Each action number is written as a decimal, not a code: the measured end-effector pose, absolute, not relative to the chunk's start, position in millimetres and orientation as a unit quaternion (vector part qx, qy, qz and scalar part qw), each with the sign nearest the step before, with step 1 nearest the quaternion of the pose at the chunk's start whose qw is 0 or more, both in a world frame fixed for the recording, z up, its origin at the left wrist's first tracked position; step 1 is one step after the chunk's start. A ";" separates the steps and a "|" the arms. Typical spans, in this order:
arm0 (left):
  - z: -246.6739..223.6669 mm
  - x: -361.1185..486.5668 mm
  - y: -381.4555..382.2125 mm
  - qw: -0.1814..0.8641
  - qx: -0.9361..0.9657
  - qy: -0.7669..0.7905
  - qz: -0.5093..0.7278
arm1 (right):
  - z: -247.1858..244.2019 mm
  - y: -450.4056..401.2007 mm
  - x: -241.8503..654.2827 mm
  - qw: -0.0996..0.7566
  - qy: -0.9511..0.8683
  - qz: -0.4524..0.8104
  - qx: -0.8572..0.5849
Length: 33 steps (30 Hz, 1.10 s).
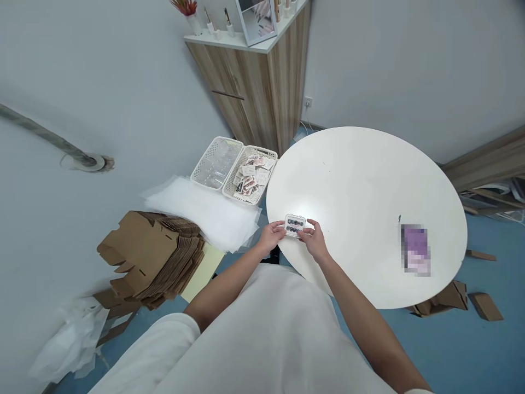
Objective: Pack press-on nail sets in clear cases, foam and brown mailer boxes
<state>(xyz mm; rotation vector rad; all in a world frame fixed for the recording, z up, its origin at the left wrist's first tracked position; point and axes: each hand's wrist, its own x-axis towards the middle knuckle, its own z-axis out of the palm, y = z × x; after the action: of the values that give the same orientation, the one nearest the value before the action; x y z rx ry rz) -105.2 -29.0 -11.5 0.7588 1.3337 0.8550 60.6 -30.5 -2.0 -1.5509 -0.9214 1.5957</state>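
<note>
A small clear case (295, 225) with two rows of dark, nail-like pieces is held at the near left edge of the round white table (361, 180). My left hand (272, 236) grips its left side, fingers closed on the edge. On the right side, my right hand (314, 239) pinches the lower corner with thumb and fingers. The case looks closed and lies roughly flat between both hands.
Left of the table are a basket of printed cards (251, 176), a basket of clear plastic boxes (217, 163), white sheets (205, 210) and stacked flat cardboard (151, 254). A blurred purple item (415, 249) lies on the table's right. A wooden cabinet (254, 82) stands behind.
</note>
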 end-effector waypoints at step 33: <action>-41.5 -147.4 91.8 0.583 0.475 0.623 0.214 | -48.2 91.4 -21.2 0.297 -0.393 0.482 -0.724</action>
<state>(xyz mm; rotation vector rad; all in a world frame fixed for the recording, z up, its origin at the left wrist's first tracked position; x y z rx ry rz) -147.4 91.8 -41.5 1.1091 1.4543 0.4994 -21.2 91.4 -48.2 -1.9253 -1.0451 1.2815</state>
